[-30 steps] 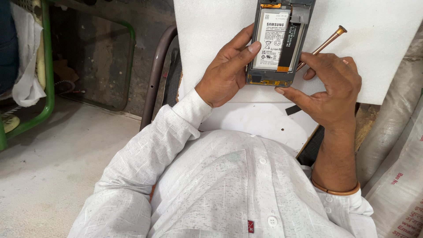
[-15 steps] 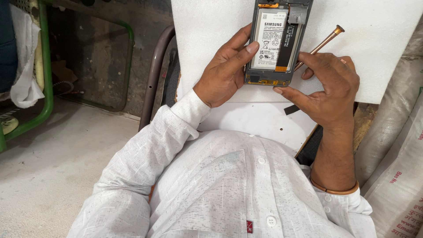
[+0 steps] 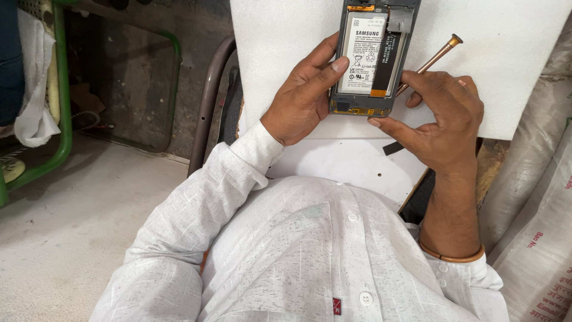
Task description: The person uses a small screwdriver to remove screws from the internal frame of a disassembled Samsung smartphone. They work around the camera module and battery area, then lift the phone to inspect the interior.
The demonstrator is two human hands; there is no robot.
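An opened phone with its back cover off lies on a white foam sheet, showing a white-labelled battery and a black strip beside it. My left hand grips the phone's left edge, the index finger resting on the battery. My right hand holds the phone's lower right corner and keeps a copper-coloured screwdriver, whose shaft sticks up and to the right past the fingers.
A white board lies under the foam on my lap. A metal chair frame curves on the left, a green tube frame beyond it. Woven sacks stand on the right. Concrete floor lies lower left.
The hands and phone keep nearly the same pose; my right fingers have shifted slightly along the phone's right edge.
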